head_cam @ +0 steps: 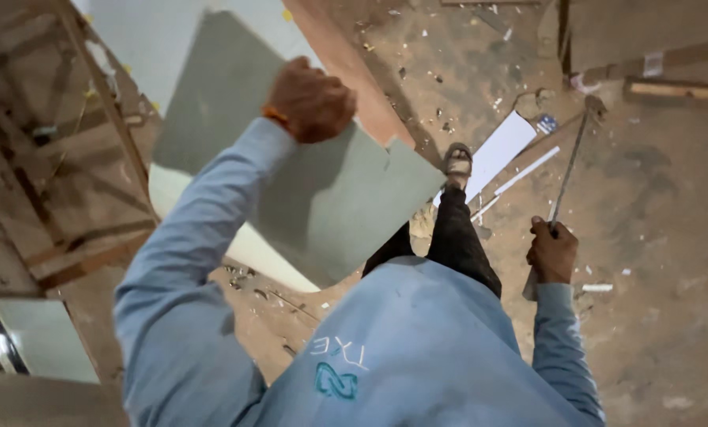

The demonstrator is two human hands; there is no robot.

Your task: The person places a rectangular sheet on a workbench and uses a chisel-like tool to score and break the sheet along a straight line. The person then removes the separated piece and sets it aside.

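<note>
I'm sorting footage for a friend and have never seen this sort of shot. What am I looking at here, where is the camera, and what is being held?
There is no machine here: one camera sits on a person's head and looks straight down their blue shirt to a dusty workshop floor. The left hand is raised, gripping the edge of a large grey-green sheet that hangs tilted above the floor. The right hand is closed around a long thin metal rod pointing away from the body. One sandalled foot steps forward. On the floor lie white offcut strips, small chips and wooden boards.
</note>
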